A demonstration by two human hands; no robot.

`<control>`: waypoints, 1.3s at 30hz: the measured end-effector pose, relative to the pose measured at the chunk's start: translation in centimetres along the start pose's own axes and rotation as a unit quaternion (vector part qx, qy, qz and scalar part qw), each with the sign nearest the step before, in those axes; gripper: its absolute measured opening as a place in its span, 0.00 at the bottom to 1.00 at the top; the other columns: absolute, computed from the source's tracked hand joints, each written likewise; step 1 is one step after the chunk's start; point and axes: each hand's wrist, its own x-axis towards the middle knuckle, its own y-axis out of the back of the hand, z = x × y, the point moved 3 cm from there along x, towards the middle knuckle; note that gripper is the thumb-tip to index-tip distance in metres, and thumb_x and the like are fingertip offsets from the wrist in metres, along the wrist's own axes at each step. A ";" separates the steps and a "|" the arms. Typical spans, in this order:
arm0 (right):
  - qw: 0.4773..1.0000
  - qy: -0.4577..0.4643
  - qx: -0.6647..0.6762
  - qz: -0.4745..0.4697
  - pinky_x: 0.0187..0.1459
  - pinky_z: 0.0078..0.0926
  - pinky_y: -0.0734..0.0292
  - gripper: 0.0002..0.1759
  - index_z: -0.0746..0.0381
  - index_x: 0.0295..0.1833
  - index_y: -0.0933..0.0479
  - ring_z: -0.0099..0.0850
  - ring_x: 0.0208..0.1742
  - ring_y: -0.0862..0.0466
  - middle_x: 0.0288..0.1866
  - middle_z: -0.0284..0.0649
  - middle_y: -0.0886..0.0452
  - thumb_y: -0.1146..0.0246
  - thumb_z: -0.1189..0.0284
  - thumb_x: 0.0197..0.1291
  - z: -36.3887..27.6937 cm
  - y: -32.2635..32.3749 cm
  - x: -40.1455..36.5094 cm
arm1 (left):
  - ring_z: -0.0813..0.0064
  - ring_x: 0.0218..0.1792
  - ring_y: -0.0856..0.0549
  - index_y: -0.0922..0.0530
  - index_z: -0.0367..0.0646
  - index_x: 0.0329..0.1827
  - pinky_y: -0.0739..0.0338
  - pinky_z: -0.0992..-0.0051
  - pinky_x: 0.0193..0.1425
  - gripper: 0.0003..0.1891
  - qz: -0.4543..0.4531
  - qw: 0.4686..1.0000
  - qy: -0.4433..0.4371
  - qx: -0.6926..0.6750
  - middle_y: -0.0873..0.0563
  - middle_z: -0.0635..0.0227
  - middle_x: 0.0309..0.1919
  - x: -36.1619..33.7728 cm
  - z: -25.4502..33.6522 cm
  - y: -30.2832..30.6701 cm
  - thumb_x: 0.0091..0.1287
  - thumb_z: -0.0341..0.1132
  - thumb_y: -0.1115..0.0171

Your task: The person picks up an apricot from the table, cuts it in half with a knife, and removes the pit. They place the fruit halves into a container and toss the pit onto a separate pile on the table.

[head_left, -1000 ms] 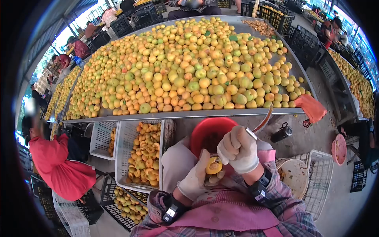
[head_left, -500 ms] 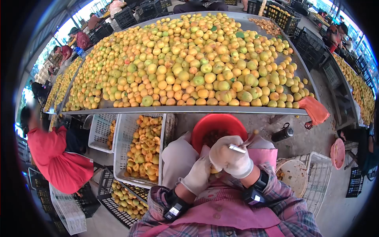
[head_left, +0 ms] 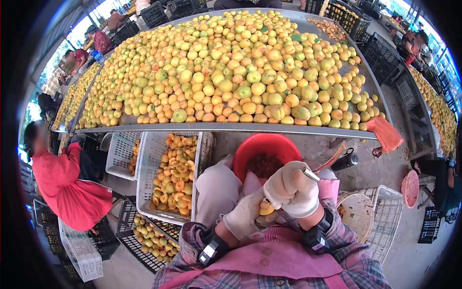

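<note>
A small yellow-orange apricot, partly hidden, is held just below the red basin. A thin-bladed knife is held tilted beside the basin's right edge.

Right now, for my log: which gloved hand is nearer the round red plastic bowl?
Right. The right hand, gripping a metal knife, sits just below the round red plastic bowl's front rim; the left hand, cupping a yellow apricot, is lower.

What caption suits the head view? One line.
Gloved left hand holds an apricot, right hand grips a knife, beside a red basin.
</note>
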 end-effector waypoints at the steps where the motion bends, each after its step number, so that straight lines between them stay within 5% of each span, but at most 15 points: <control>1: 1.000 0.000 0.002 0.004 0.18 0.22 0.44 0.26 0.59 0.20 0.35 0.23 0.15 0.38 0.15 0.31 0.35 0.33 0.57 0.63 -0.1 -0.1 0.0 | 0.72 0.39 0.19 0.28 0.38 0.58 0.23 0.72 0.46 0.22 -0.014 1.000 0.012 -0.009 0.17 0.64 0.41 0.1 0.1 -0.1 0.63 0.33 0.35; 6: 0.999 0.000 0.004 -0.041 0.19 0.22 0.42 0.24 0.59 0.21 0.34 0.23 0.16 0.37 0.16 0.32 0.35 0.33 0.59 0.62 -0.2 -0.1 -0.3 | 0.71 0.39 0.19 0.27 0.38 0.56 0.23 0.71 0.46 0.20 -0.012 0.999 -0.008 -0.040 0.17 0.64 0.40 -0.1 0.2 -0.5 0.62 0.31 0.35; 9: 0.998 -0.003 -0.023 -0.063 0.20 0.23 0.40 0.24 0.60 0.21 0.35 0.24 0.17 0.36 0.16 0.33 0.34 0.34 0.61 0.63 -0.3 0.0 -0.4 | 0.73 0.41 0.18 0.26 0.40 0.55 0.23 0.73 0.46 0.18 -0.059 0.992 0.078 -0.085 0.17 0.65 0.40 -0.3 -0.4 -0.7 0.64 0.33 0.33; 12: 0.997 0.021 -0.067 -0.038 0.21 0.24 0.38 0.23 0.60 0.22 0.36 0.26 0.17 0.35 0.17 0.33 0.35 0.38 0.62 0.67 -0.9 -0.1 0.0 | 0.75 0.39 0.19 0.25 0.38 0.53 0.23 0.73 0.44 0.15 -0.027 0.999 -0.006 0.017 0.17 0.68 0.37 0.2 0.5 -0.4 0.64 0.30 0.35; 14: 0.994 0.050 -0.093 -0.010 0.21 0.24 0.37 0.23 0.60 0.23 0.36 0.26 0.17 0.35 0.17 0.33 0.36 0.40 0.62 0.69 -1.7 -0.5 0.6 | 0.83 0.29 0.21 0.24 0.41 0.47 0.28 0.81 0.32 0.17 0.005 0.977 0.129 -0.170 0.20 0.75 0.30 0.7 1.1 0.4 0.76 0.47 0.47; 15: 0.986 0.097 -0.117 0.070 0.21 0.26 0.36 0.24 0.59 0.25 0.36 0.26 0.16 0.36 0.17 0.32 0.36 0.43 0.57 0.70 -2.6 -0.7 0.8 | 0.82 0.36 0.20 0.26 0.41 0.58 0.27 0.81 0.36 0.23 -0.086 0.898 0.167 -0.397 0.18 0.73 0.37 0.9 0.0 1.0 0.79 0.52 0.57; 16: 0.968 0.144 -0.139 0.150 0.20 0.28 0.34 0.25 0.58 0.26 0.36 0.27 0.15 0.36 0.17 0.31 0.36 0.45 0.52 0.71 -3.3 -0.7 0.9 | 0.82 0.36 0.20 0.26 0.41 0.58 0.27 0.81 0.36 0.23 -0.086 0.900 0.164 -0.394 0.18 0.73 0.37 1.0 0.3 0.7 0.79 0.52 0.57; 17: 0.965 0.155 -0.108 0.184 0.22 0.24 0.34 0.19 0.60 0.26 0.36 0.28 0.16 0.32 0.19 0.33 0.37 0.48 0.65 0.72 -3.6 -0.2 0.8 | 0.81 0.40 0.19 0.29 0.41 0.64 0.26 0.80 0.40 0.24 -0.012 0.903 0.124 -0.410 0.19 0.70 0.43 1.2 0.6 0.6 0.79 0.52 0.56; 18: 0.965 0.159 -0.109 0.180 0.22 0.24 0.34 0.19 0.60 0.26 0.36 0.28 0.16 0.32 0.19 0.33 0.37 0.48 0.65 0.72 -3.7 0.1 0.7 | 0.80 0.45 0.19 0.33 0.41 0.69 0.25 0.80 0.43 0.26 0.061 0.899 0.084 -0.425 0.19 0.68 0.49 1.3 1.0 0.7 0.79 0.52 0.54; 20: 0.887 0.129 -0.370 0.244 0.21 0.25 0.33 0.18 0.60 0.27 0.34 0.27 0.16 0.30 0.18 0.34 0.35 0.50 0.66 0.72 -3.9 0.7 0.1 | 0.74 0.56 0.20 0.40 0.41 0.74 0.23 0.76 0.55 0.27 0.036 0.931 0.071 -0.356 0.23 0.64 0.58 1.3 1.3 1.7 0.78 0.46 0.51; 23: 0.917 0.067 -0.272 0.282 0.19 0.24 0.33 0.16 0.62 0.29 0.31 0.25 0.16 0.28 0.18 0.34 0.31 0.48 0.66 0.71 -2.6 0.7 -0.1 | 0.64 0.65 0.24 0.37 0.42 0.72 0.27 0.64 0.69 0.23 0.099 0.917 0.043 -0.384 0.27 0.62 0.65 1.3 1.0 2.3 0.76 0.30 0.47; 30: 0.906 -0.097 -0.332 0.245 0.17 0.18 0.36 0.08 0.63 0.44 0.26 0.20 0.15 0.29 0.22 0.31 0.28 0.39 0.70 0.66 -0.7 0.5 0.1 | 0.66 0.64 0.24 0.36 0.42 0.69 0.26 0.66 0.67 0.22 0.159 0.937 -0.031 -0.309 0.27 0.62 0.64 1.3 -0.2 2.8 0.72 0.25 0.45; 32: 0.873 -0.160 -0.394 0.237 0.16 0.19 0.34 0.11 0.62 0.46 0.26 0.20 0.16 0.28 0.25 0.31 0.25 0.36 0.70 0.63 0.6 0.8 0.5 | 0.67 0.63 0.23 0.37 0.44 0.71 0.26 0.70 0.65 0.26 0.152 0.986 -0.025 0.067 0.25 0.61 0.63 1.3 1.0 4.1 0.70 0.24 0.44; 36: 0.846 -0.172 -0.451 0.229 0.21 0.18 0.29 0.14 0.63 0.48 0.26 0.18 0.21 0.26 0.33 0.33 0.22 0.33 0.73 0.58 2.2 1.1 0.8 | 0.60 0.62 0.21 0.42 0.44 0.76 0.26 0.69 0.64 0.35 0.191 0.979 -0.055 0.041 0.22 0.50 0.62 1.1 -1.9 3.4 0.65 0.26 0.41; 39: 0.855 -0.110 -0.483 0.153 0.15 0.18 0.34 0.17 0.65 0.50 0.29 0.20 0.15 0.28 0.28 0.35 0.24 0.34 0.74 0.57 3.9 3.7 0.7 | 0.50 0.62 0.21 0.43 0.46 0.77 0.26 0.64 0.63 0.35 0.181 0.980 -0.011 0.078 0.23 0.43 0.61 1.0 -2.7 3.7 0.65 0.29 0.43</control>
